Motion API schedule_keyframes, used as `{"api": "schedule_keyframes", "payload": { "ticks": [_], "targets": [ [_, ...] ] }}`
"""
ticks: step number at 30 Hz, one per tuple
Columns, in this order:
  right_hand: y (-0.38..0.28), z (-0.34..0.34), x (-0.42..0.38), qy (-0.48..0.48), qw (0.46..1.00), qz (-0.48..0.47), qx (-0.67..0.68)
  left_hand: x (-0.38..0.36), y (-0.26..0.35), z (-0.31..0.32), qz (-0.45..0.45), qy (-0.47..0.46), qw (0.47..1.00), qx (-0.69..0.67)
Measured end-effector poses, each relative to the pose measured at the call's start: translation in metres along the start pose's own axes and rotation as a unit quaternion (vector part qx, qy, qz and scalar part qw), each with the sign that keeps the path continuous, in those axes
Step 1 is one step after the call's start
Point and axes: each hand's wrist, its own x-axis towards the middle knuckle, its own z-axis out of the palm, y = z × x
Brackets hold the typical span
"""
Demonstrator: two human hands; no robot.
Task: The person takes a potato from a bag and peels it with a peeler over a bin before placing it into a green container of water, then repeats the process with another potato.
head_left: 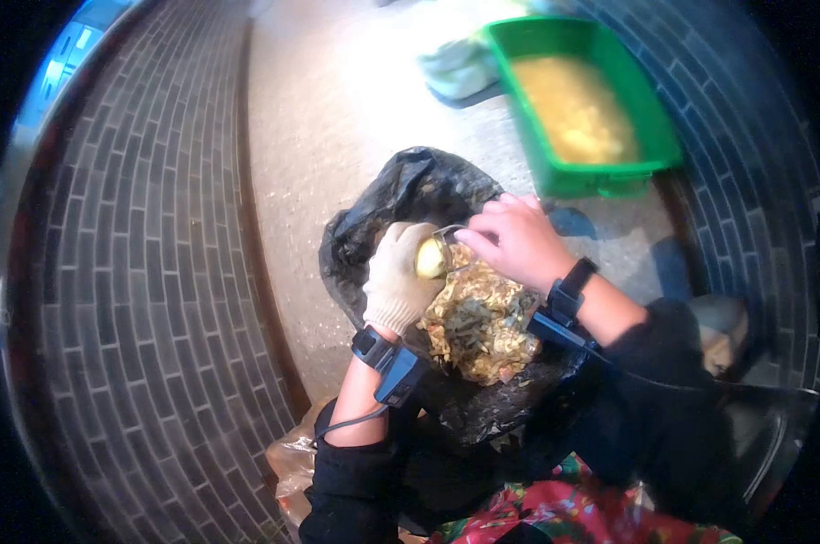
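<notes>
My left hand [397, 276], in a cream knitted glove, is wrapped round a pale yellow, peeled-looking potato [431, 258]. Against the potato's right side sits a thin metal peeler [447, 233], pinched in the fingers of my bare right hand [513, 239]. Part of the peeler is hidden by those fingers. Both hands are over a black plastic bag [428, 177], whose mouth is spread wide. A heap of brown and yellowish peelings [482, 326] lies in the bag, just below my hands.
At the upper right a green tub [591, 177] holds pale yellow pieces, blurred. A whitish bag [462, 68] stands beside it on the light floor [292, 154]. Dark brick walls [156, 227] rise on both sides. A translucent plastic bag [294, 462] lies at the lower left.
</notes>
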Motion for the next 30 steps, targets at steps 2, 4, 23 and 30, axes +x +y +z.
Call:
{"api": "schedule_keyframes", "payload": {
  "ticks": [2, 4, 23, 30],
  "targets": [
    [0.024, -0.001, 0.004, 0.008, 0.998, 0.025, -0.063, 0.002, 0.006, -0.012, 0.032, 0.014, 0.999, -0.035],
    [0.034, -0.008, 0.006, 0.004, 0.993, 0.068, -0.098, 0.001, 0.01, -0.021, 0.068, 0.051, 0.993, -0.081],
    [0.003, -0.006, 0.001, -0.032, 0.996, -0.03, -0.082, -0.002, 0.004, -0.022, 0.086, 0.069, 0.993, -0.034],
    [-0.008, -0.011, 0.0, 0.013, 0.996, -0.077, 0.05, 0.001, 0.009, -0.022, 0.073, 0.05, 0.996, -0.006]
  ]
}}
